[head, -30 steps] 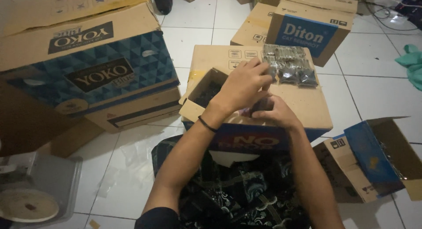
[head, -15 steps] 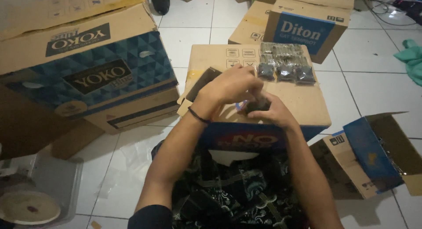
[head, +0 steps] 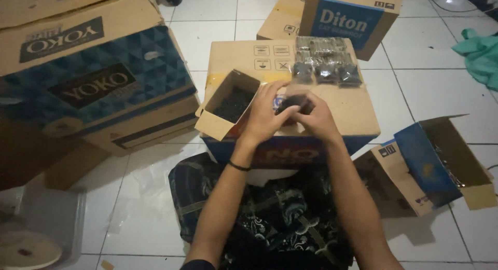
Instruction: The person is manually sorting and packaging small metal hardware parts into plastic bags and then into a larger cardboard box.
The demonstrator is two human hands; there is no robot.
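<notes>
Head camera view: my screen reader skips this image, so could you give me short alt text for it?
A seated person's left hand and right hand together hold a small clear bag of dark bits over a closed cardboard box. A small open box of dark pieces sits left; filled bags lie behind.

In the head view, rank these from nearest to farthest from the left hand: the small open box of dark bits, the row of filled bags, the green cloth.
From the left hand:
1. Small open box, just left of it.
2. Filled bags, up on the carton's far edge.
3. Green cloth, far right on the floor.
</notes>
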